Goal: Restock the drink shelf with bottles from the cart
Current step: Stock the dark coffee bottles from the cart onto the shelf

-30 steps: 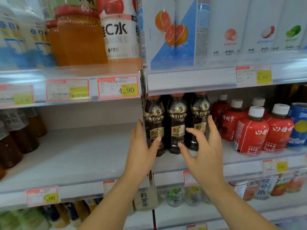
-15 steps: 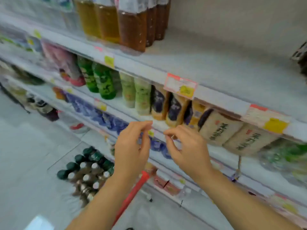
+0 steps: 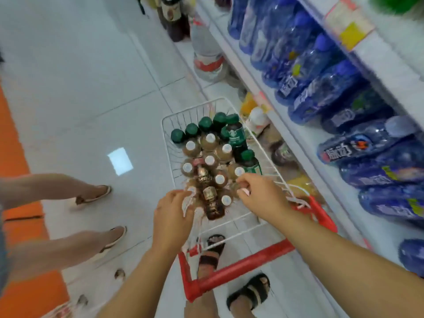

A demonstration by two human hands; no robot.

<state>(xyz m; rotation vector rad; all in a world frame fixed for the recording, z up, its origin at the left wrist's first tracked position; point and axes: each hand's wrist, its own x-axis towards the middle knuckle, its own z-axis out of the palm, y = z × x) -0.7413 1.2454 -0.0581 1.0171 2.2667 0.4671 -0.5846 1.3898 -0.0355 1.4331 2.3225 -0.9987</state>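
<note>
**Both hands over the cart of bottles**

At the far left an orange floor strip (image 3: 13,157) borders the white tiled floor (image 3: 91,65), where a bystander's legs (image 3: 57,187) stand in pale slip-on shoes.

The left hand (image 3: 173,216) hangs over the near-left corner of the cart (image 3: 164,125), a white wire basket with a red handle (image 3: 241,269). Its fingers are bent downward, right at a white cap. Blur hides whether they grip anything.

In the basket, white-capped tea bottles (image 3: 210,160) stand packed together in the middle. Green-capped bottles (image 3: 205,123) line the far end and right side. A dark brown coffee bottle (image 3: 212,203) lies tilted on top, between the two hands.

The right hand (image 3: 263,196) is above the near-right part of the load, fingers curled and thumb tucked toward them, touching or just beside a bottle top. Whether it actually pinches that bottle cannot be told.

Below the handle, the wearer's feet show in black sandals (image 3: 250,292).

To the right the drink shelf (image 3: 286,106) runs alongside the cart, stocked with blue bottles (image 3: 321,83), and a price tag (image 3: 348,26) sits on the shelf edge above.
</note>
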